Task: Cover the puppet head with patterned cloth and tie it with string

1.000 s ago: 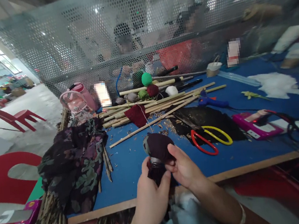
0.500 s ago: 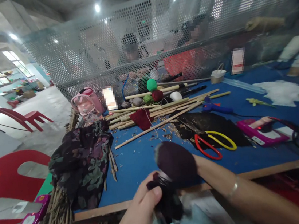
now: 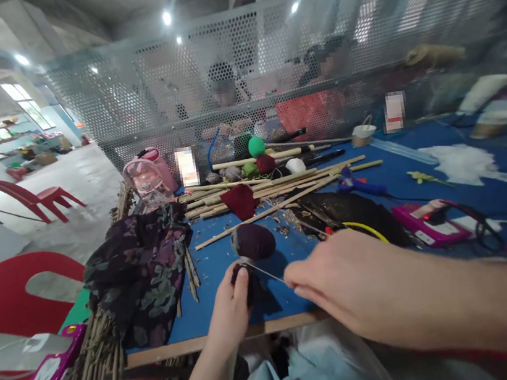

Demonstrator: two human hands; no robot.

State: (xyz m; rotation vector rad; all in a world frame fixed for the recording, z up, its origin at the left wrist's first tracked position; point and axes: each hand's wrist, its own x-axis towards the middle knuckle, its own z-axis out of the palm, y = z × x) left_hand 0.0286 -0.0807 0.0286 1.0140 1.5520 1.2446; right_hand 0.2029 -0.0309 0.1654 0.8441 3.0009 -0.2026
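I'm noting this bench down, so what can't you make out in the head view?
In the head view:
Scissors: red handle mostly hidden by right hand.
Strand: lost inside that hand's grip.
Dark bundle: lower part partly covered by left hand.
Person: details obscured by perforated screen.

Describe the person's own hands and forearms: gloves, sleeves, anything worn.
The left hand and right hand are ungloved. No sleeve shows on the left forearm or right forearm. Light blue cloth shows below.
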